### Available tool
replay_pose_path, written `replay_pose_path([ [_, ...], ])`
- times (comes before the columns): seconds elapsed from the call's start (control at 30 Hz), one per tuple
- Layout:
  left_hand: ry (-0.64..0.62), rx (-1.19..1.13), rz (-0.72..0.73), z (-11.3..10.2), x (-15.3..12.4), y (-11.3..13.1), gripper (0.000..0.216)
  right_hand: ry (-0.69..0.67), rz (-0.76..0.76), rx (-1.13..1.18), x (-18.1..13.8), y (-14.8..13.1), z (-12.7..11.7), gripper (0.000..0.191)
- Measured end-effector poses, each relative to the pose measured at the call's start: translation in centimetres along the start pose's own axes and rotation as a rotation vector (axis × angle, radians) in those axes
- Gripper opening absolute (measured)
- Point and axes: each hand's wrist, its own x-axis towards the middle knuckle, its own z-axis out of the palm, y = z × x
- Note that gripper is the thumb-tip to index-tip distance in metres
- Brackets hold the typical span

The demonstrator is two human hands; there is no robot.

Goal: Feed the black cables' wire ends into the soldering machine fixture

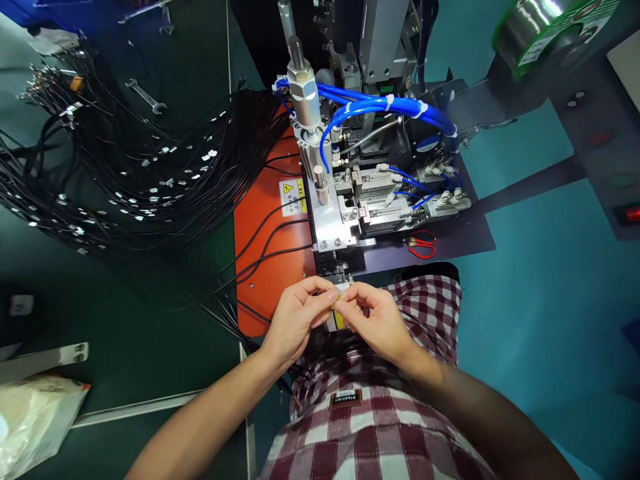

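My left hand [300,315] and my right hand [373,317] meet in front of my body, at the near end of a soldering-like metal machine [327,223] with cylinders and blue air tubes. Thumbs and forefingers of both hands are pinched together almost tip to tip. Something tiny sits between them, too small to name. Just beyond the fingertips lies the machine's dark front fixture [336,270]. Several black cables [273,257] run over the orange base plate [270,233] to the machine, left of my hands.
A large bundle of black cables with shiny metal ends [165,180] covers the table on the left. Wrenches [146,97] lie behind it. Red-handled cutters [421,244] rest right of the machine. A solder wire spool [545,33] hangs at upper right; a plastic bag [37,420] lies lower left.
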Motion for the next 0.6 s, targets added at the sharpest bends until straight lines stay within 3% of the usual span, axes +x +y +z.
replay_pose_path([
  [0.23, -0.044, 0.121, -0.001, 0.0, -0.3, 0.1, 0.025, -0.105, 0.041, 0.022, 1.1, -1.9, -3.2, 0.024],
  [0.6, -0.118, 0.212, -0.030, 0.1, -0.5, 0.2, 0.022, -0.336, -0.158, -0.371, 2.1, -3.5, -4.4, 0.020],
])
